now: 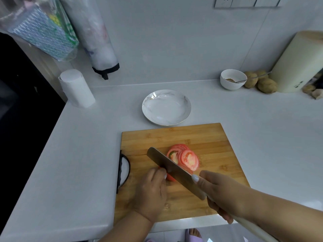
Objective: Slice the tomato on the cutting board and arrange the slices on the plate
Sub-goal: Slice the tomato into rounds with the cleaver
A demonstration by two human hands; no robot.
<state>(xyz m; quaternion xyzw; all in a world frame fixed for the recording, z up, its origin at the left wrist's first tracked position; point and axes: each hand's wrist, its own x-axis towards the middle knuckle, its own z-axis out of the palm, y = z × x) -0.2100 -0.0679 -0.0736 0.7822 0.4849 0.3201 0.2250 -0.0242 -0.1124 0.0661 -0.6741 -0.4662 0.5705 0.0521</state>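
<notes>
On the cutting board (209,145), red tomato slices (187,158) lie fanned, overlapping.

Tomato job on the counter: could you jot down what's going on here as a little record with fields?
Setting: white kitchen counter
Cutting board: wooden, nearest the person
Cut slices: several, overlapping on the board right of the blade
Uncut tomato piece: small, mostly hidden under the left hand
Left hand: steadies the piece
Right hand: grips the knife handle
Knife: wide blade, angled across the tomato
Plate: beyond the board, no slices on it
Stage: slicing nearly done, arranging not begun
</notes>
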